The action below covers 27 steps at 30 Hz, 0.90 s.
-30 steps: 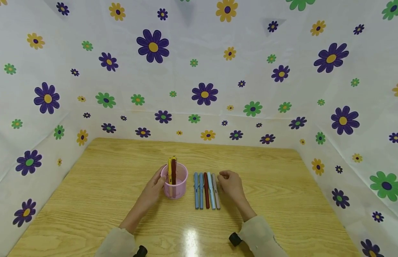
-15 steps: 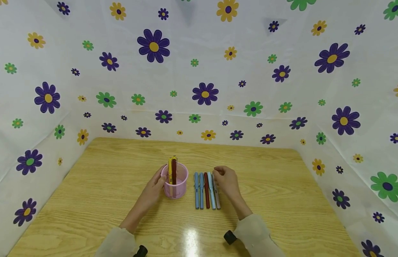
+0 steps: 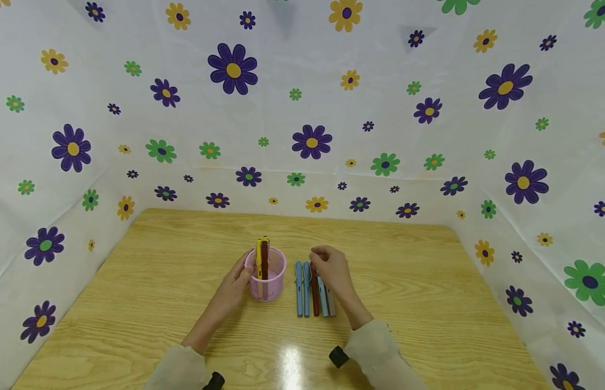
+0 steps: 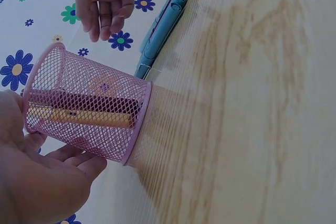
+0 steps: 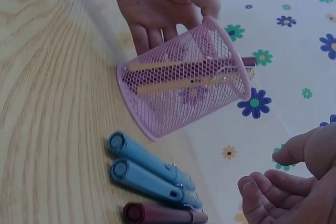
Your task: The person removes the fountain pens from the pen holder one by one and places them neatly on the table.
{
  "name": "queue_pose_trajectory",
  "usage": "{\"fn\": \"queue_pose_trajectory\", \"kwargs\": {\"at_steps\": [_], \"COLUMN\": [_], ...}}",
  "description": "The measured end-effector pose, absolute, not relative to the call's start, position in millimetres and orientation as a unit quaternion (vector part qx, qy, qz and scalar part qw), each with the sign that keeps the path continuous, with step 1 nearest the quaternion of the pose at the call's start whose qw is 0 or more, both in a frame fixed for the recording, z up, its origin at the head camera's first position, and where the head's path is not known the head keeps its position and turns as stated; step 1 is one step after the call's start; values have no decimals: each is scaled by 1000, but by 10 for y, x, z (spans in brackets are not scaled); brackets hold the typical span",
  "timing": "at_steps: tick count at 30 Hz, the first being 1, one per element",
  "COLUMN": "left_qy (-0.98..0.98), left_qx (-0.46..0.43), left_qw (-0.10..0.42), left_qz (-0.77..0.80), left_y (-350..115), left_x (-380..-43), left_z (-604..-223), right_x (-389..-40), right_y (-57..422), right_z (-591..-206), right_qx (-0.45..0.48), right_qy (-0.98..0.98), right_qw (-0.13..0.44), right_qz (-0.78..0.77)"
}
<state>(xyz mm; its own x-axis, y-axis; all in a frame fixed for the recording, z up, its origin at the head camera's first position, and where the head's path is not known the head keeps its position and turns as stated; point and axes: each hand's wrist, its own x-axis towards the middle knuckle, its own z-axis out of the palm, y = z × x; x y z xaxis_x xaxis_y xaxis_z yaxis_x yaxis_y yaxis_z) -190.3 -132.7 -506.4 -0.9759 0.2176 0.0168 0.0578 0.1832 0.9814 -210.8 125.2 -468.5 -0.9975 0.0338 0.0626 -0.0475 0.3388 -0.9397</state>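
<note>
My left hand (image 3: 232, 290) grips a pink mesh pen cup (image 3: 276, 283) by its left side, with the thumb near the rim. Inside the cup stand yellow pens (image 3: 258, 259) and a dark red pen (image 3: 265, 261), leaning together. To the right, capped pens lie side by side: two blue pens (image 3: 299, 295), a dark red pen (image 3: 315, 304), a light blue pen (image 3: 324, 304) and a grey pen (image 3: 332, 310). Over the upper ends of the right-hand pens hovers my right hand (image 3: 335, 275). Its fingers are loosely bent and hold nothing in the right wrist view.
A wooden table (image 3: 185, 233) carries the cup and the pens. White flower-printed cloth (image 3: 283, 108) walls it in at the back and on both sides. Light glares off the table near its front (image 3: 290, 363).
My right hand has moved left, from beside the grey pen to above the dark red and light blue pens. The left hand and the cup have stayed put.
</note>
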Motion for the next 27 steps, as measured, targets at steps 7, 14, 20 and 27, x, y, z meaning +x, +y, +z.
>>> {"fn": "queue_pose_trajectory", "kwargs": {"at_steps": [7,14,20,27], "left_qy": [758,756,753,745], "left_qx": [96,98,96,102], "left_qw": [59,56,60,66], "left_qz": [643,645,649,656], "left_y": [-1324,-1320,-1321,-1328], "left_x": [-1910,-1916,-1922,-1931], "left_z": [-5056,-5065,-5073,-5083], "right_x": [-2123,-2121,-2132,-2139], "right_y": [1102,959,855,727], "right_z": [-4601,-4514,-4490,-4455], "right_qx": [33,67,96,105], "right_qy": [-813,-808,-810,-818], "right_qw": [46,55,59,55], "right_qz": [579,583,575,563]}}
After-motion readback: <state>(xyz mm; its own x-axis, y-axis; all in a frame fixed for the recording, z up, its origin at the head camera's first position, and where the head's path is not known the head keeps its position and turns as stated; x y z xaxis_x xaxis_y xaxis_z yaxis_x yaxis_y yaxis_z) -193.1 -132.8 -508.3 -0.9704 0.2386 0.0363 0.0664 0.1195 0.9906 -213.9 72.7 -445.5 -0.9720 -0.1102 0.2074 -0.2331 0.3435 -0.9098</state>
